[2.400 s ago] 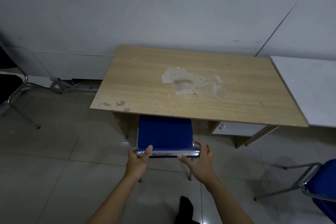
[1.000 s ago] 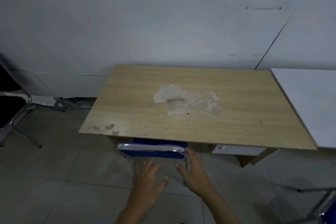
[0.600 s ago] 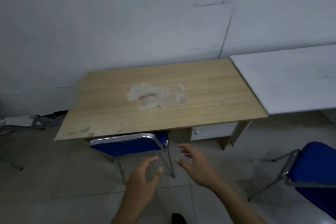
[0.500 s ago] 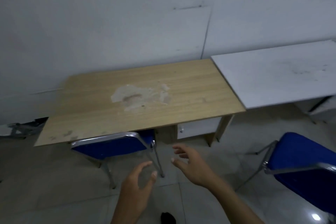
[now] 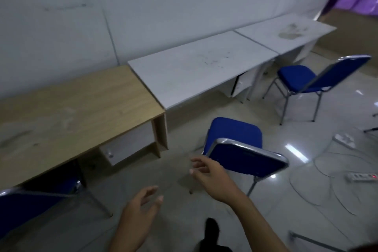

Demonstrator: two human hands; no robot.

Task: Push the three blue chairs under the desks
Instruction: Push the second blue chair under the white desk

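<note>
One blue chair [image 5: 22,206] stands at the lower left, its seat tucked under the wooden desk [image 5: 67,112]. A second blue chair [image 5: 239,149] stands out on the floor in front of the middle white desk [image 5: 196,65], its chrome-edged back toward me. A third blue chair [image 5: 306,80] stands farther right, out from the far white desk [image 5: 290,30]. My right hand [image 5: 212,176] hovers open just left of the second chair's back, apart from it. My left hand [image 5: 141,213] is open lower down, holding nothing.
A white wall runs behind the row of desks. Power strips [image 5: 362,177] and loose cables [image 5: 327,186] lie on the glossy tiled floor at the right. My dark shoe [image 5: 211,229] shows at the bottom. A metal leg [image 5: 315,242] crosses the bottom right.
Both hands let go of the first chair once it slid under the wooden desk. My view has swung right, bringing the second and third chairs and the white desks into sight.
</note>
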